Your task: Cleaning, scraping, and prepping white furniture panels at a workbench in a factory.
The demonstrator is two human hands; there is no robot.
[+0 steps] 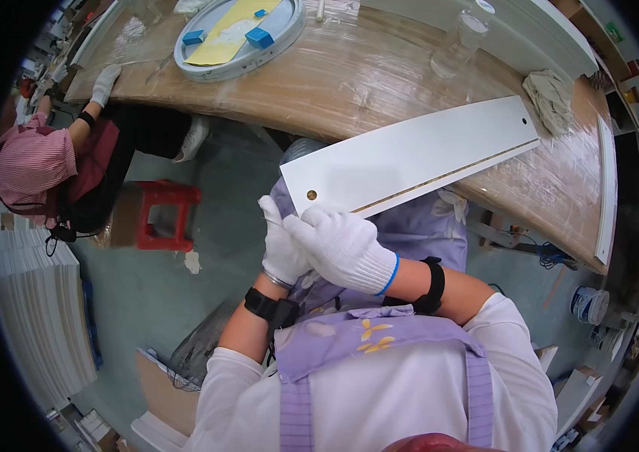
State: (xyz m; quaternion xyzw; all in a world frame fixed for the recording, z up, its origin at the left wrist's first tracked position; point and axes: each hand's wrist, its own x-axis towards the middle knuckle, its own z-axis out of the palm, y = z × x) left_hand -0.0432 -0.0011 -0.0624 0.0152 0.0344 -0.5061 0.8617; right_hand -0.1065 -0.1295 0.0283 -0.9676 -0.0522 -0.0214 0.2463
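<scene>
Both my hands wear white knitted gloves and meet in front of my lap. My right hand [343, 247] is closed, its fingertips against my left hand; whatever it may pinch is hidden. My left hand [283, 248] has one digit stretched upward, while its other fingers are partly covered by the right hand. Just beyond them lies a long white panel [410, 154] with a slightly curved far edge, a brown groove along its near side and a small hole near each end. Its left end juts past the table edge over my lap, close to my fingers.
On the film-wrapped table [364, 90] stand a round turntable [218, 71] with a yellow sheet and blue blocks, a clear bottle [461, 45] and a crumpled cloth [549, 102]. At left, another person [56, 166] sits near a red stool [170, 215]. Stacked boards [37, 309] stand beyond.
</scene>
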